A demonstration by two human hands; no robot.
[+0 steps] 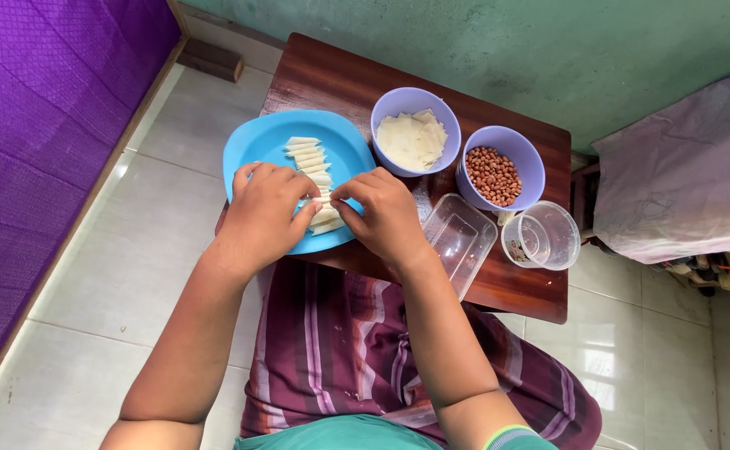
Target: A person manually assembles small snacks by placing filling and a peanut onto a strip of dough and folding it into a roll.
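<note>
Wooden table (532,283): both hands (263,218) (386,215) pinch pale strip (325,198) over blue plate (252,150); grip probably fingertip, partly hidden.

Wooden table (532,287) with plate (252,146), bowls, tubs

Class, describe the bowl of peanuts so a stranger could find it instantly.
Start at the dark wooden table. Two lilac bowls sit along its far side; take the right-hand bowl of peanuts. It alone holds reddish-brown nuts, while the other bowl holds pale flat pieces.
</note>
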